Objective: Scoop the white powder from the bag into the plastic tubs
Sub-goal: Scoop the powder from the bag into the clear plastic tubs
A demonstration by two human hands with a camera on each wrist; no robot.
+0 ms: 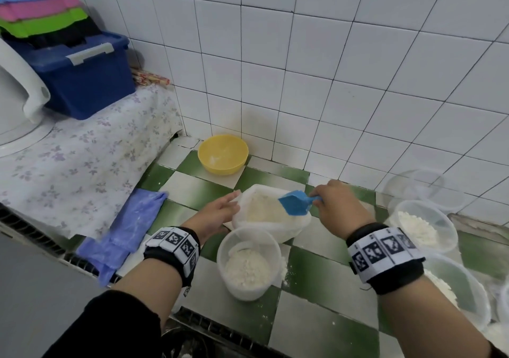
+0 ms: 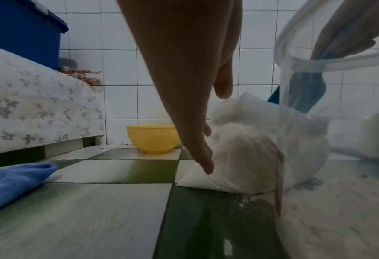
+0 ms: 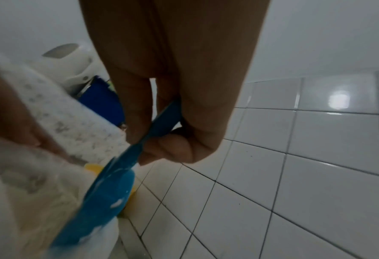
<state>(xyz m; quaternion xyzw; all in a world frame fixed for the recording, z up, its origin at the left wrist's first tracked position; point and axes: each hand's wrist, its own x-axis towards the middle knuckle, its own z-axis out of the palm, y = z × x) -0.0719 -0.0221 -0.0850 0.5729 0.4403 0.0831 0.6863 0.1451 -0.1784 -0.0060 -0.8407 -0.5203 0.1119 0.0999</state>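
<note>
The clear round plastic tub, part-filled, sits closest, just before the soft white powder bag. The left hand steadies the bag's rim with straight fingers, seemingly touching. The right hand pinches the small blue plastic scoop over the mouth.

no words, brands or numbers can be read anywhere in these views. the only signs are black-and-white square code markers on the left wristband and the right wristband. the print on the small wrappers by the wall is too blurred to make out.
</note>
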